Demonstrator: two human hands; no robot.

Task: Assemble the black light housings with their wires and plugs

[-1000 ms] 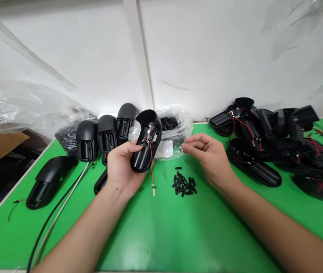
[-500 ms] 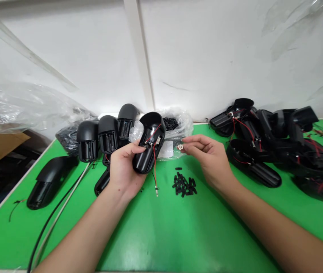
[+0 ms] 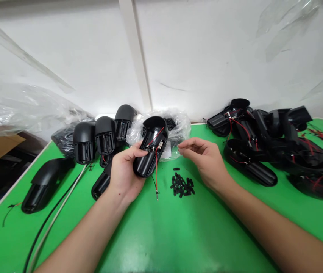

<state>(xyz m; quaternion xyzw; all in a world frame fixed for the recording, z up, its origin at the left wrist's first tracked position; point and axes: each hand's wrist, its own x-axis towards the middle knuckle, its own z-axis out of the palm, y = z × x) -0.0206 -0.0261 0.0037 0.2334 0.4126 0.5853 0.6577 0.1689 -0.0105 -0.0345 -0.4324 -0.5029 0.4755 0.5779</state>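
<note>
My left hand (image 3: 127, 167) is closed round a black plastic housing (image 3: 145, 163), its hollow inner side facing me and tilted. Red wires run inside it, and one red wire (image 3: 156, 170) hangs below with a small metal tab at its end. To the right, my right hand (image 3: 199, 155) pinches a small metal piece (image 3: 179, 148) between thumb and forefinger, mostly hidden by the fingertips. It is apart from the housing. Below, on the green table, lies a pile of small black plastic pieces (image 3: 182, 185).
Several black housings (image 3: 84, 142) stand at the left, with another housing (image 3: 46, 184) lying nearer. More wired housings (image 3: 252, 163) are heaped at the right. A clear plastic bag (image 3: 181, 125) of black parts sits at the back. Cables (image 3: 56, 218) cross the table's left side.
The small metal piece has turned in my right fingertips and shows less. The housing in my left hand has shifted slightly down and right in view. The whole view has moved a little.
</note>
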